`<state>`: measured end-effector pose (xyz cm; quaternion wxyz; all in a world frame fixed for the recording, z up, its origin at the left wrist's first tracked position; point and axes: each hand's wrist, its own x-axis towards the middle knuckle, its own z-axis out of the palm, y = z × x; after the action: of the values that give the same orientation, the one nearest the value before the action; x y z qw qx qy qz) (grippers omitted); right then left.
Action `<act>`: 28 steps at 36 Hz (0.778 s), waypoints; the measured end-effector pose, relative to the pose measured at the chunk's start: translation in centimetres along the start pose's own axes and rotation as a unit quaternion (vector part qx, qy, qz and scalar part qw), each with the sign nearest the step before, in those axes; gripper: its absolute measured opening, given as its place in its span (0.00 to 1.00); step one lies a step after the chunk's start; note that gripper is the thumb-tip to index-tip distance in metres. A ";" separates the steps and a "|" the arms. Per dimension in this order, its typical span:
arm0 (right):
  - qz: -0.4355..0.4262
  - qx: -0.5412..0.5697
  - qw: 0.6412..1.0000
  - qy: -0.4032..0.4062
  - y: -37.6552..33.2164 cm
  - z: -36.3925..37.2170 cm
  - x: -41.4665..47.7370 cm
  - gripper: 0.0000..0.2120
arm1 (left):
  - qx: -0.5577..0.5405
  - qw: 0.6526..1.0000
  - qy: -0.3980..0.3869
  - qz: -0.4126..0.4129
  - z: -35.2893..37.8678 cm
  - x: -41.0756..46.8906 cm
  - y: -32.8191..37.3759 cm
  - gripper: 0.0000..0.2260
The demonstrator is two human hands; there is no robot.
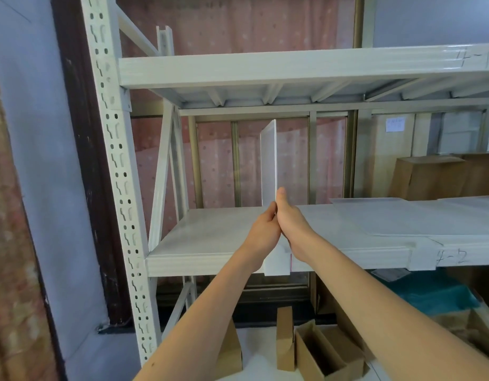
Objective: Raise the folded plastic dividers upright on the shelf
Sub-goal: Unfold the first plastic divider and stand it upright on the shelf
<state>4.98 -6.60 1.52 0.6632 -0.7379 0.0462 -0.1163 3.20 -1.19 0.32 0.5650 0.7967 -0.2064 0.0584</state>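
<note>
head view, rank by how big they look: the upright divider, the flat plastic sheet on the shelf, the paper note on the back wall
1. flat plastic sheet, cut off at the right edge
2. upright divider, seen nearly edge-on
3. paper note, far back, true size unsure

Only the person's two arms show, and nothing is worn on them. The left forearm [210,306] and the right forearm [375,295] are bare from the wrist to the picture's lower edge, both slender and smooth. The left hand [261,229] and the right hand [292,224] are bare too. One small dark spot [152,364] sits on the left forearm, low down.
</note>
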 end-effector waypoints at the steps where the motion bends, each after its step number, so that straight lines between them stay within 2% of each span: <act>1: 0.007 -0.004 1.000 0.004 -0.7 -0.1 -1.3 0.44 | 0.006 1.000 -0.003 0.003 0.0 -0.2 0.0 0.20; 6: -0.004 -0.016 1.000 -0.007 -1.5 -1.0 -4.1 0.37 | 0.015 1.000 0.019 0.003 0.0 -1.2 -0.3 0.19; 9: -0.012 -0.011 1.000 -0.014 -1.0 -1.9 -4.3 0.34 | -0.030 1.000 0.000 0.001 -0.6 -2.2 -0.3 0.19; 20: 0.009 -0.028 1.000 -0.008 1.9 -1.5 -6.6 0.32 | -0.090 0.995 -0.021 -0.026 0.4 -4.2 -3.5 0.19; 28: 0.008 -0.038 0.999 -0.011 1.3 -1.5 -7.4 0.32 | -0.077 0.996 -0.016 -0.032 1.7 -4.9 -1.5 0.19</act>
<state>-2.38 -6.51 -0.43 0.6361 -0.7633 0.0493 -0.1013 -0.90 -1.03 -3.24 0.6232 0.7576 -0.1938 0.0112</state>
